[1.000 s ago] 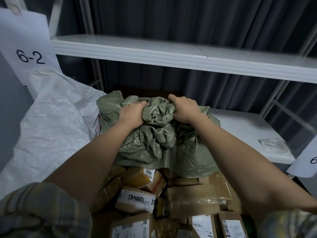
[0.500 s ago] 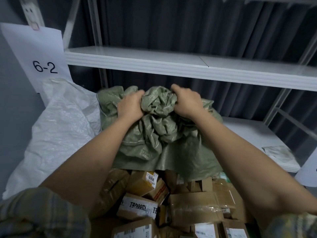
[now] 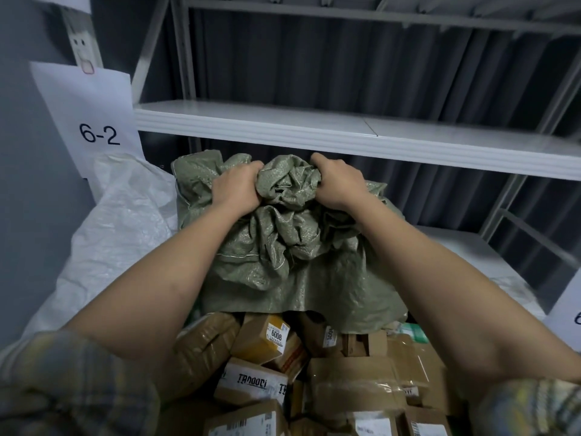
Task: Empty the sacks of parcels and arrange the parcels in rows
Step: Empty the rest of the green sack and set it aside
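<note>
Your left hand [image 3: 237, 185] and right hand [image 3: 338, 180] both have their fingers curled tight into the bunched fabric of the green woven sack [image 3: 292, 247], gripping it side by side with a crumpled knot of cloth between them. You hold the sack up just below the edge of the white shelf [image 3: 345, 133], and its lower edge drapes over the parcels [image 3: 314, 372], a heap of taped brown boxes spilling out beneath it between your forearms. A white sack [image 3: 119, 234] lies to your left, touching the green one, under a paper sign [image 3: 91, 114] marked 6-2.
</note>
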